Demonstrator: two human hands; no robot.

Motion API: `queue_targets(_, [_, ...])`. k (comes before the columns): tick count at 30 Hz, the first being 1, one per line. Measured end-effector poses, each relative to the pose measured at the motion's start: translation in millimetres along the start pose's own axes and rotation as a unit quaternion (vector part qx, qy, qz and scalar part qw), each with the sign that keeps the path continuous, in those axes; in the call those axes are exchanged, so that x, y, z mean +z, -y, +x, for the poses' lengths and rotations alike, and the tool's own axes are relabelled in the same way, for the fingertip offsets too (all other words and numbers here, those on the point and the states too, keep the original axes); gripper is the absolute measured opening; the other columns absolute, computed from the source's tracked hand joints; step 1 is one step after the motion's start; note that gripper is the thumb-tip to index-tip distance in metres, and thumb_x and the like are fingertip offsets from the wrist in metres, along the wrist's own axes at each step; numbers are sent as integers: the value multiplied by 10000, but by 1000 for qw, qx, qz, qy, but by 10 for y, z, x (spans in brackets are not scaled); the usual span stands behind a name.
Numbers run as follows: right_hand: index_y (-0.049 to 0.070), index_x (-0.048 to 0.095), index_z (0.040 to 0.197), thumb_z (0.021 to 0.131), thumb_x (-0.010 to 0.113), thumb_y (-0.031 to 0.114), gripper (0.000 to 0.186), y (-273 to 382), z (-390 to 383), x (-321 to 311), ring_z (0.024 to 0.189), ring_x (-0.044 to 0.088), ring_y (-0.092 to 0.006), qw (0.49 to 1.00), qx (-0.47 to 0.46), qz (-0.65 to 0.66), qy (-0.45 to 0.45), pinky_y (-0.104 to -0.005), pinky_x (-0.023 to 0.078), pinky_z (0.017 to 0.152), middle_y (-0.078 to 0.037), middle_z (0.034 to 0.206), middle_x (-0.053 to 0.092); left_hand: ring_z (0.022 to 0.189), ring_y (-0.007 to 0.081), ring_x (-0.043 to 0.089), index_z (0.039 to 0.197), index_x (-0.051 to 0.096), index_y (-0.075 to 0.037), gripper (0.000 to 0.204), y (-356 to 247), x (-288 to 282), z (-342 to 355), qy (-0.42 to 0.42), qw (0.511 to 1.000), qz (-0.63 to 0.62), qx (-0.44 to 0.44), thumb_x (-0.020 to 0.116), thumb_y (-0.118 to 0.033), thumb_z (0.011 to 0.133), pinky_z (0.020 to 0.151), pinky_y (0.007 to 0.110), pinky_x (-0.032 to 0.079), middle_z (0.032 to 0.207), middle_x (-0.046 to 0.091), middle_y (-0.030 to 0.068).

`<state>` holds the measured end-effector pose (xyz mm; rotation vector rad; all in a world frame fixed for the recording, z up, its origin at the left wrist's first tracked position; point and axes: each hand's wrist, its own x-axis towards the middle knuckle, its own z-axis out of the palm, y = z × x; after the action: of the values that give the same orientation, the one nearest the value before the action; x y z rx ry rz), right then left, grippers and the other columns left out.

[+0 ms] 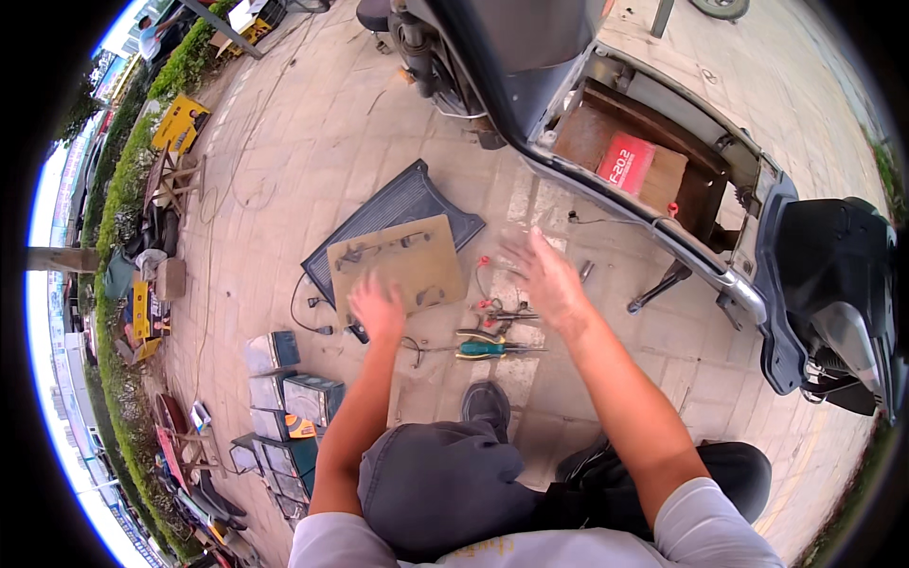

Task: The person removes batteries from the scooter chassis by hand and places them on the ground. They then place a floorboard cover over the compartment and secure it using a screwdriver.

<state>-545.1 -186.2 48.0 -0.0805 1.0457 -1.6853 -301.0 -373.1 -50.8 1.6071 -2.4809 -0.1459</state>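
My left hand (377,308) is over the near left part of a tan flat board (417,270), fingers apart and slightly blurred; whether it touches the board I cannot tell. The board lies on a dark ribbed plastic panel (369,208) on the paving. My right hand (549,279) is held in the air to the right of the board, fingers spread and smeared by motion, holding nothing. Between and below the hands lie a screwdriver with a green handle (481,350), pliers with yellow-and-black handles (483,335) and wires with red ends (486,305).
A scooter (663,222) with an opened floor compartment stands at the right; a red-labelled cardboard piece (627,163) lies inside. Its kickstand (658,286) reaches toward the ground. Several block-shaped batteries (312,396) sit at the lower left. A black cable plug (322,329) lies beside the panel.
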Motion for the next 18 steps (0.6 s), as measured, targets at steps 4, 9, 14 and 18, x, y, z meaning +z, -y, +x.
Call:
queue_targets(4, [49, 515, 1263, 943, 533, 462, 523, -143, 79, -452, 1136, 540, -223, 993, 45, -73, -86, -401, 420, 948, -109, 1227, 584, 1237, 357, 473, 1272, 482, -20, 683, 445, -201, 273, 125, 959, 45, -251, 698, -431, 772, 957, 509, 438, 1351, 468, 192])
queue_targets(9, [64, 562, 1119, 936, 588, 366, 355, -617, -10, -617, 984, 617, -197, 987, 97, -72, -104, -347, 489, 811, -81, 1105, 639, 1180, 369, 524, 1259, 467, -65, 725, 511, -189, 361, 175, 940, 72, -285, 757, -436, 707, 923, 489, 468, 1293, 496, 180])
queue_targets(14, [47, 561, 1110, 950, 569, 340, 334, -652, -103, -723, 936, 635, -191, 987, 83, -56, -124, -344, 504, 797, -88, 1061, 661, 1188, 379, 518, 1295, 413, -113, 804, 300, -126, 365, 132, 905, 92, -393, 794, -439, 666, 966, 516, 430, 1306, 481, 162])
queue_targets(18, [40, 561, 1101, 961, 551, 327, 320, -652, -140, -863, 930, 639, -196, 983, 97, -63, -144, -344, 504, 804, -100, 1052, 665, 1143, 339, 566, 1286, 408, 4, 826, 252, -65, 408, 143, 921, 19, -361, 809, -367, 666, 966, 420, 459, 1222, 576, 210])
